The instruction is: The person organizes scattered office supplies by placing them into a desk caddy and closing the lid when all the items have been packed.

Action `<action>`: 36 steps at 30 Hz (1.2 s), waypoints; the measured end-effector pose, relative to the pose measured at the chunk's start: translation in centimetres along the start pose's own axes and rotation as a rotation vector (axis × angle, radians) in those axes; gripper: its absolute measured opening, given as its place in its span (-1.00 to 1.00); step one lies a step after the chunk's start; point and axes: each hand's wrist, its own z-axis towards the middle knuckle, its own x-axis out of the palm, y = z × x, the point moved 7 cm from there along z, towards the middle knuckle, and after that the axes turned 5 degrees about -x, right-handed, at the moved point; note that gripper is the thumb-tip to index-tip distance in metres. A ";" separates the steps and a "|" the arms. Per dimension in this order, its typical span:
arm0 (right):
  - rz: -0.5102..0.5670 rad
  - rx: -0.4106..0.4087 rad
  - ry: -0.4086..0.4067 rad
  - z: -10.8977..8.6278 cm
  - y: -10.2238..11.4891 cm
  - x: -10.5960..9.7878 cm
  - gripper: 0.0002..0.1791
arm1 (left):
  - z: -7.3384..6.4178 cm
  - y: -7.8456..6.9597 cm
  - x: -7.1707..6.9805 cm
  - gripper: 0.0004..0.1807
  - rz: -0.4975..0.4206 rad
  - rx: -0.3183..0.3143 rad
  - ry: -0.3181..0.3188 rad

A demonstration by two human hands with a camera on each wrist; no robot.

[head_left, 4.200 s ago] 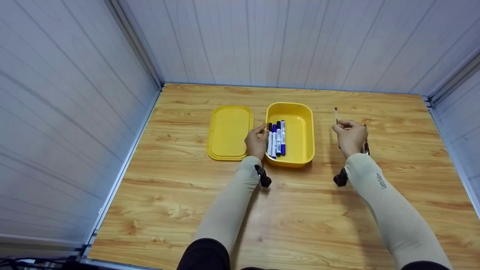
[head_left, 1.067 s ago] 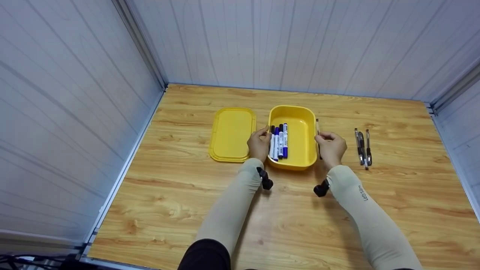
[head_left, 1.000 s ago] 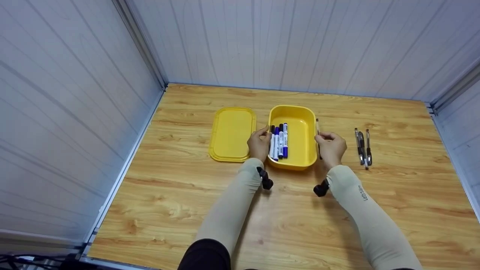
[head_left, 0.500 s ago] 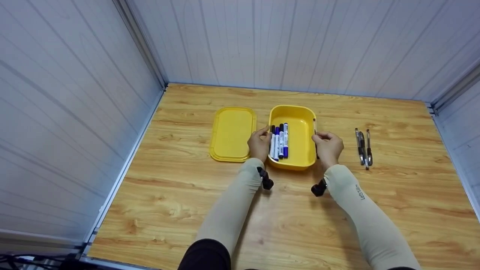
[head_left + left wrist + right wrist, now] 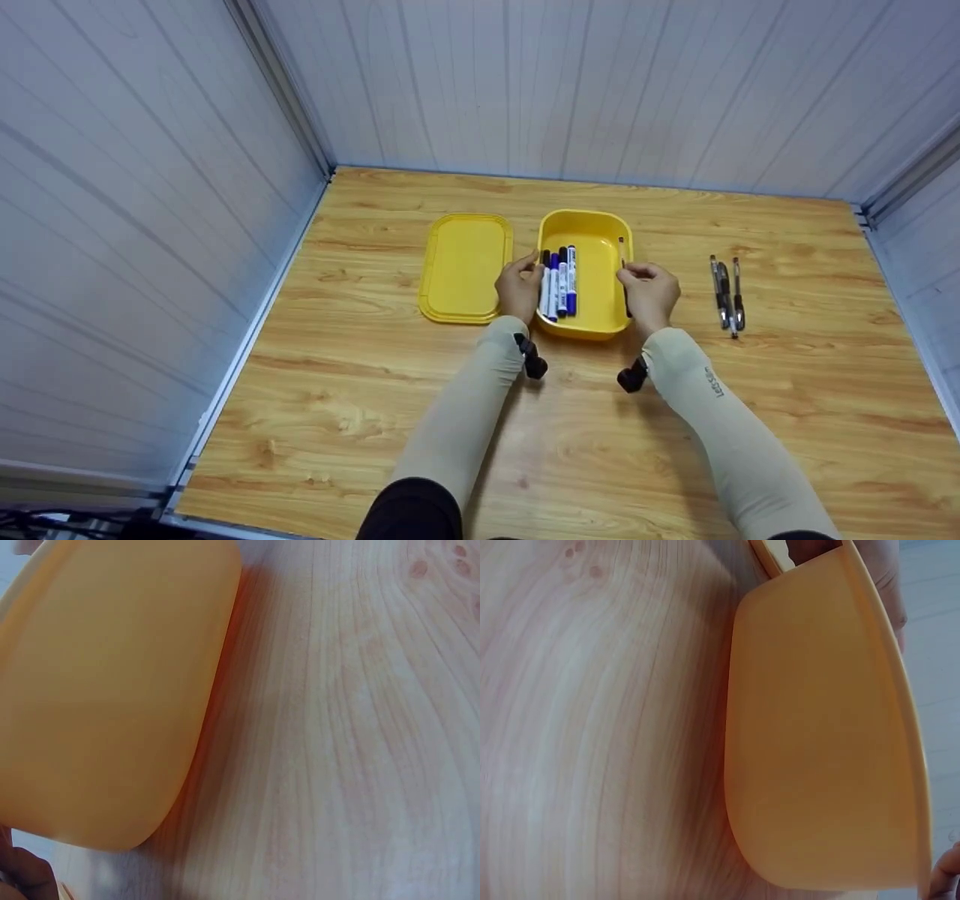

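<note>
A yellow plastic box (image 5: 598, 300) stands mid-table, with several whiteboard markers (image 5: 562, 283) lined up along its inner left side. My left hand (image 5: 519, 288) holds the box's left rim, thumb at the edge. Between thumb and fingers of my right hand (image 5: 651, 292) is a slim gel pen (image 5: 622, 253), pinched near its middle and lengthwise over the right inside of the box. The left wrist view shows the box's outer wall (image 5: 112, 690) and left fingers (image 5: 28, 870) at its corner. In the right wrist view, right fingertips (image 5: 946, 874) appear at the rim; the pen is hidden there.
A yellow lid (image 5: 466, 270) lies flat just left of the box. Several more gel pens (image 5: 724, 300) rest together on the wooden table (image 5: 570, 450) to the right. White panel walls (image 5: 525, 90) enclose the back and sides.
My right hand has carried the pen leftward from the right of the table, across the box's right rim and over its inside. The left hand keeps its place on the box.
</note>
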 end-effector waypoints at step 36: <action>-0.070 -0.035 0.032 -0.8 0.9 2.0 -0.81 | -0.1 -0.1 -0.1 -0.68 0.009 0.015 -0.015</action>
